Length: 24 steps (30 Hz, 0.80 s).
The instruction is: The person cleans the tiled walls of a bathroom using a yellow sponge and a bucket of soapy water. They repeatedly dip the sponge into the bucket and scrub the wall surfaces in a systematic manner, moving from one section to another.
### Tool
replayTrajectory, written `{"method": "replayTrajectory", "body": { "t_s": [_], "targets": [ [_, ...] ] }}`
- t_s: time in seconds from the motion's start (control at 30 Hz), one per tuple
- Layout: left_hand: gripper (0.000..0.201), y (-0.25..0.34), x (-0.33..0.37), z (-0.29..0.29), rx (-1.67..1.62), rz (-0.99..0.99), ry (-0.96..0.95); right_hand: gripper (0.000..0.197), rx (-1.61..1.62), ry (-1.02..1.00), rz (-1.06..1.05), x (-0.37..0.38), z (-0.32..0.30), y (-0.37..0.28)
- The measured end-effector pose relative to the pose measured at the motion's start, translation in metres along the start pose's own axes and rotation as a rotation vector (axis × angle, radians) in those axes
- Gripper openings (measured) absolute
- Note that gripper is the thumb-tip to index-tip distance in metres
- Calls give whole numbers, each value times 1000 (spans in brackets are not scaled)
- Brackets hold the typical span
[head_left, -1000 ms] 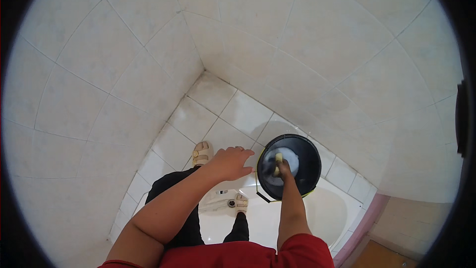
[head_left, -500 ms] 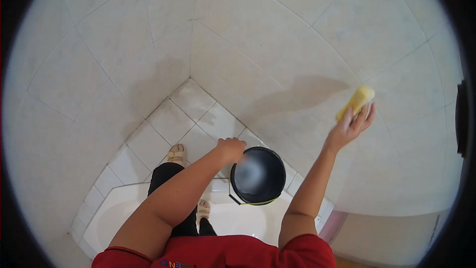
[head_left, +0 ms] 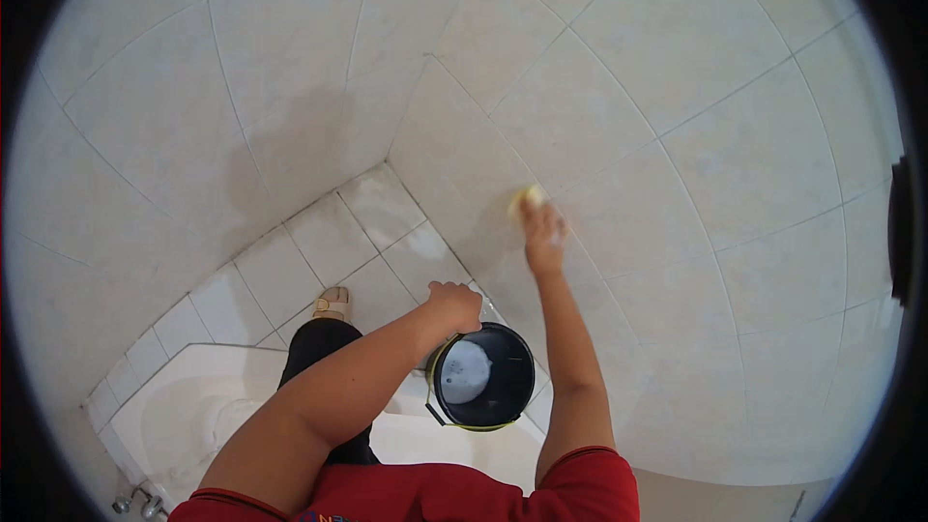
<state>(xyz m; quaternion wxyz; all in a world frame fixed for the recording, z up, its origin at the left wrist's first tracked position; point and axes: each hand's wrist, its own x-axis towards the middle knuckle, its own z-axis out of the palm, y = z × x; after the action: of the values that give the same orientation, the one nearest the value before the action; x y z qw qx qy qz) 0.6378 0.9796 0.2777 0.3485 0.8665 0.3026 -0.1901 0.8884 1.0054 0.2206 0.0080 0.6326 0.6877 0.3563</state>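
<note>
My left hand point(head_left: 454, 307) is closed on the rim of a black bucket point(head_left: 514, 377) and holds it over the tub's edge. Foamy, whitish liquid point(head_left: 465, 371) lies inside the bucket, and its wire handle with a yellow-green band hangs down at the near side. My right hand point(head_left: 545, 232) grips a yellow sponge point(head_left: 528, 199), pressed against the tiled wall point(head_left: 628, 203) on the right. The sponge and fingers are somewhat blurred, and the hand covers part of the sponge.
A white bathtub point(head_left: 406, 440) lies below me, with a metal tap point(head_left: 145, 503) at its lower left corner. One sandalled foot point(head_left: 332, 304) stands on the white-tiled ledge point(head_left: 377, 271) in the corner. Another tiled wall point(head_left: 174, 135) rises on the left.
My right hand has swept the sponge leftward across the wall, closer to the corner. The bucket has shifted slightly left and nearer, still in my left hand. The view has turned a little.
</note>
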Motion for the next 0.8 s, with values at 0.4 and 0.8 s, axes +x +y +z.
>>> {"method": "replayTrajectory", "body": {
  "t_s": [0.4, 0.8],
  "targets": [
    [44, -24, 25, -28, -33, -62, 67, 46, -557, 268, 154, 190, -63, 7],
    [39, -53, 52, -50, 31, -117, 72, 53, 70, 560, 341, 296, -122, -3]
  ]
}}
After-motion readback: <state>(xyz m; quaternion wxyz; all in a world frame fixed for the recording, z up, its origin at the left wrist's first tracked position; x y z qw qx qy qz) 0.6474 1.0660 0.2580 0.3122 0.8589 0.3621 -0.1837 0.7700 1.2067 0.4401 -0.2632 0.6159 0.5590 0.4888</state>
